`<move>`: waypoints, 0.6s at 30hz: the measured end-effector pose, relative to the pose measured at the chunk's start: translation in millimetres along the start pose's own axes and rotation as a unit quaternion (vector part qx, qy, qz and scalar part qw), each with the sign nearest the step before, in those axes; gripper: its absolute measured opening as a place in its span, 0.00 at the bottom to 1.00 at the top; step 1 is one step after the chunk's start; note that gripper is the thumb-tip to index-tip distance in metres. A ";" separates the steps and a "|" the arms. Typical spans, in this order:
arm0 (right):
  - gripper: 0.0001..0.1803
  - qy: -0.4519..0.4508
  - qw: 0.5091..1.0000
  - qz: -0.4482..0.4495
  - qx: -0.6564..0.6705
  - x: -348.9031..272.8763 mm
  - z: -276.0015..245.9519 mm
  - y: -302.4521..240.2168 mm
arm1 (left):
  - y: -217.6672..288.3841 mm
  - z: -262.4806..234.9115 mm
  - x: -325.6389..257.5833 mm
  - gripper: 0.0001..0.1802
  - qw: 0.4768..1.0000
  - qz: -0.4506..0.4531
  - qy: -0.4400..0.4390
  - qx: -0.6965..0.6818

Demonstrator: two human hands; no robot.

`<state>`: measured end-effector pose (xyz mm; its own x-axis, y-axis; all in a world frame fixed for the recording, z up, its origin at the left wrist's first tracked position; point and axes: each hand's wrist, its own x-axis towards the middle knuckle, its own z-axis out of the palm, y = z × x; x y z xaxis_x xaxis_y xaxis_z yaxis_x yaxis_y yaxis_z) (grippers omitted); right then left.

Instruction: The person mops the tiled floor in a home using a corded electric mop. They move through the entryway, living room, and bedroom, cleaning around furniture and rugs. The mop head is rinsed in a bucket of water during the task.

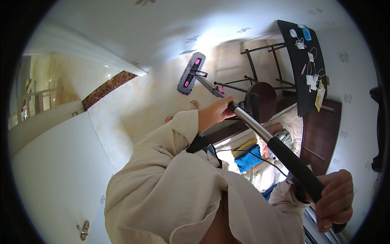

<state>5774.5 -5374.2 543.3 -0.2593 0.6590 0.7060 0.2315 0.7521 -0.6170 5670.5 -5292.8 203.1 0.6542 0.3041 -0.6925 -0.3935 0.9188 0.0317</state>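
Note:
My left hand (216, 112), in a beige sleeve, is closed around the silver metal pole (252, 124) of a flat mop. My right hand (334, 200) grips the black handle end (294, 164) of the same pole at the lower right. The mop's flat grey head (191, 73), with two pink patches, rests on the cream tiled floor (142, 101) ahead of my bare toes (168, 118).
A round dark stool (262, 95) and a black metal-framed table (302, 87) carrying cables and small devices stand right of the mop. Clothes, one blue (248, 159), lie on a surface below them. A white door (53, 171) with a metal handle (84, 229) fills the left.

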 end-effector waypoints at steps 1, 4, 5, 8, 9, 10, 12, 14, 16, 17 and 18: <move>0.13 -0.011 0.999 -0.021 0.042 4.9 5.4 -1.7 | -1.9 -12.0 -18.0 0.05 0.999 -0.004 0.033 -0.005; 0.09 -0.175 0.968 -0.020 0.180 26.9 13.3 -2.6 | -5.8 -53.8 -69.3 0.06 0.996 0.003 0.056 -0.070; 0.09 -0.271 0.934 0.007 0.233 36.7 13.2 -1.0 | -8.0 -69.7 -84.5 0.06 0.993 0.020 0.051 -0.101; 0.14 -0.370 0.875 0.004 0.312 41.2 27.1 9.8 | -12.2 -113.8 -116.7 0.06 0.983 0.078 0.040 -0.162; 0.13 -0.358 0.872 -0.002 0.334 36.0 37.8 15.2 | -13.4 -128.1 -125.6 0.06 0.981 0.091 0.053 -0.163; 0.13 -0.346 0.868 -0.001 0.355 31.6 48.8 20.8 | -14.6 -141.5 -133.4 0.05 0.978 0.105 0.066 -0.166; 0.11 -0.344 0.857 -0.034 0.383 24.8 73.0 27.1 | -17.7 -167.5 -150.5 0.04 0.973 0.130 0.087 -0.170; 0.10 -0.345 0.836 -0.078 0.419 18.7 96.9 36.5 | -16.7 -188.9 -161.4 0.03 0.968 0.154 0.091 -0.173; 0.09 -0.316 0.842 -0.052 0.434 7.6 113.0 37.2 | -10.2 -206.4 -165.4 0.06 0.969 0.157 0.128 -0.141; 0.09 -0.308 0.845 -0.035 0.436 1.5 117.2 36.6 | -6.1 -214.3 -166.5 0.07 0.973 0.151 0.118 -0.125; 0.08 -0.261 0.869 -0.012 0.420 -6.9 117.4 33.2 | -2.7 -218.4 -164.6 0.08 0.975 0.156 0.111 -0.111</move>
<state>5673.8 -5353.4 477.1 -0.6958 0.3903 0.6030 -0.4886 0.3581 -0.7956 5422.8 -5400.3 159.6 0.3339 0.4753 -0.8140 -0.6977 0.7053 0.1256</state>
